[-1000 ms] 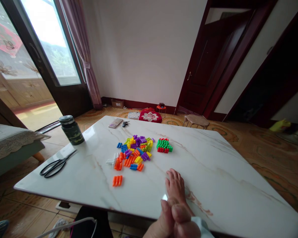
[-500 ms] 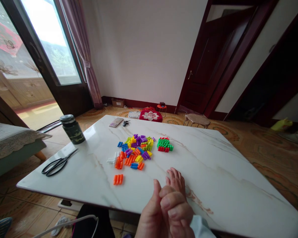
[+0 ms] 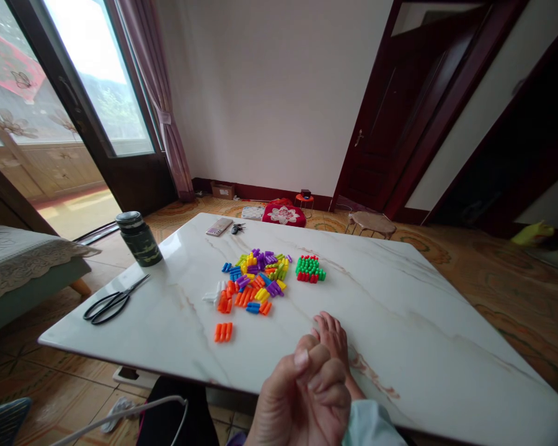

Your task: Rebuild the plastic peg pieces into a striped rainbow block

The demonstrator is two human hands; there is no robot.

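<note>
My left hand (image 3: 304,393) is raised in the foreground, palm toward me, with its fingers curled in and the thumb bent against them. Nothing shows in it. Behind it, my right hand (image 3: 332,337) lies palm down on the white marbled table (image 3: 423,328), fingers stretched out and holding nothing; the left hand hides part of it. Ahead of them is a pile of small coloured plastic tube-shaped pieces (image 3: 260,263). One orange set of joined tubes (image 3: 223,332) lies apart, nearer me. Right of the pile sits a block of green and red rounded pieces (image 3: 310,269).
Black-handled scissors (image 3: 114,303) and a dark camouflage flask (image 3: 139,241) are on the table's left side. Toward the far edge lie a phone (image 3: 219,227) and keys (image 3: 237,228). A stool (image 3: 372,224) stands beyond the table. A pale cable (image 3: 134,409) runs below the near edge.
My left thumb, upright before, has folded onto the curled fingers. My right hand stays flat on the table. The view has shifted slightly; the plastic pieces have not moved on the table.
</note>
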